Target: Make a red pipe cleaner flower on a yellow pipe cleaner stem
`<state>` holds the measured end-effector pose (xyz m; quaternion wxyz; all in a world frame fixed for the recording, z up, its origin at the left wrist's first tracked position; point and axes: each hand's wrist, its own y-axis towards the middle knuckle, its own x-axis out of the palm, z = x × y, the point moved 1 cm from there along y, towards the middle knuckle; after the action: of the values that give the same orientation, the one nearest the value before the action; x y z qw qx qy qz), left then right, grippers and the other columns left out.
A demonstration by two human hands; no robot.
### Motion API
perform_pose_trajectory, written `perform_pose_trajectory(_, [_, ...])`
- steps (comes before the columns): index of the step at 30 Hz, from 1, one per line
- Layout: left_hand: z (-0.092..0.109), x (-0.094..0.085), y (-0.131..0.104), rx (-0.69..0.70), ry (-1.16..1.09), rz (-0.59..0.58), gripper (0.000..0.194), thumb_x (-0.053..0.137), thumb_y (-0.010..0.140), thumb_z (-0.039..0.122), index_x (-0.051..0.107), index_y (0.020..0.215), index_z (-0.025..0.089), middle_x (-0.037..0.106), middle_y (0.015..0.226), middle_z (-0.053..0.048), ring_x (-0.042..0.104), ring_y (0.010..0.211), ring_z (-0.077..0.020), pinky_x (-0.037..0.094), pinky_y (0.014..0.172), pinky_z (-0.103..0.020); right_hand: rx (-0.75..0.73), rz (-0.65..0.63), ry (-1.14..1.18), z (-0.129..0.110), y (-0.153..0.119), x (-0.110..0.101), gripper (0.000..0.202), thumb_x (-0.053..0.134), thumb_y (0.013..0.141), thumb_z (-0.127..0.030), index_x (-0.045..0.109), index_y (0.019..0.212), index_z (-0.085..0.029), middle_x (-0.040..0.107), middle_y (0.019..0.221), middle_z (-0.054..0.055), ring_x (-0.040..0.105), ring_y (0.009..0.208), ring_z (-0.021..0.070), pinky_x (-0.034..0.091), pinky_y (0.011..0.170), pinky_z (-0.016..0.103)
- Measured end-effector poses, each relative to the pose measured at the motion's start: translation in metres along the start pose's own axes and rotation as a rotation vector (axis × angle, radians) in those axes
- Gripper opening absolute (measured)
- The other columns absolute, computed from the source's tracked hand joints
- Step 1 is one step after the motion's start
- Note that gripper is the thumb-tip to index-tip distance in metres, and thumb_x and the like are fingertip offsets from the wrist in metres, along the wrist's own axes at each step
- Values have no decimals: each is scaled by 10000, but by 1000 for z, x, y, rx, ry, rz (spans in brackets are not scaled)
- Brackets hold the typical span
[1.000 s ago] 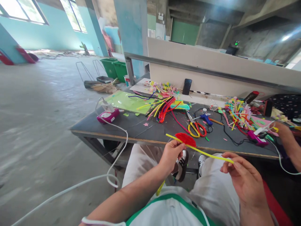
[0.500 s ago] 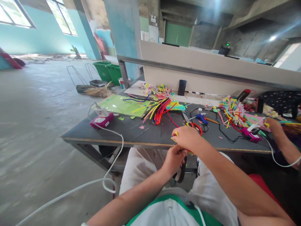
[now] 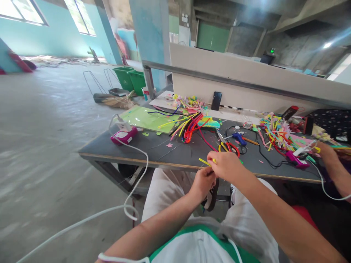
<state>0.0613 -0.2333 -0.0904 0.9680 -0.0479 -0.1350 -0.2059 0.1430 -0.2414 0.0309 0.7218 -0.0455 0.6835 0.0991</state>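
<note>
Over the table's front edge, my right hand [image 3: 223, 165] is closed on a yellow pipe cleaner [image 3: 204, 162], whose end sticks out to the left. Just below it and touching it, my left hand [image 3: 203, 182] pinches the lower part of the same piece; the fingertips are partly hidden. Behind the hands lie scissors [image 3: 233, 149] with red and yellow handles, and a blue glue gun [image 3: 239, 138]. A bundle of red, yellow and black pipe cleaners [image 3: 189, 129] rests further left.
A purple power socket [image 3: 124, 136] with a white cable stands on the table [image 3: 153, 155] at left. A phone [image 3: 216, 100] leans on the back panel. Colourful pipe-cleaner pieces [image 3: 274, 128] are heaped at right, near another person's hand [image 3: 326, 151]. Green bins [image 3: 128, 79] stand beyond.
The view has shifted slightly, moving the table to the right in the picture. My right hand has turned a little, and more of the yellow pipe cleaner shows at its left.
</note>
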Motion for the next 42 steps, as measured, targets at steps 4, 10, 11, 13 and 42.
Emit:
perform_pose_trajectory(4, [11,3,-1,31,-56,63,106,525,606,180,476,512,167,409,403,61,324,398,-54,233,421,-197,24,-39,-118,-9,-16,8,161,452,865,-189,605,914,-175,700,813,105,676,755,225,429,624,271])
perform_pose_trajectory(10, [4,5,-1,-23,-40,90,128,572,547,186,488,455,159,444,390,37,353,415,-68,236,437,-203,-33,-73,-119,-16,-9,14,129,479,824,-149,597,872,-170,694,817,106,678,768,230,430,607,272])
perform_pose_trajectory(11, [2,5,-1,-27,-36,88,120,569,543,185,494,454,157,445,389,35,350,412,-67,233,436,-204,-38,-95,-113,-14,-6,14,130,476,825,-159,598,868,-173,697,813,104,679,771,232,428,608,273])
perform_pose_trajectory(13, [0,2,0,-33,-33,82,108,557,539,182,502,451,154,444,389,34,346,409,-65,224,437,-205,-62,-116,-107,-10,-3,15,146,458,830,-174,598,870,-172,701,805,104,678,772,240,420,608,278])
perform_pose_trajectory(42, [9,-5,1,-171,-141,-127,402,727,618,494,575,650,124,524,556,12,357,427,-38,204,416,-197,-37,491,621,34,15,10,267,352,937,-353,560,864,-204,608,783,21,557,713,144,387,671,237])
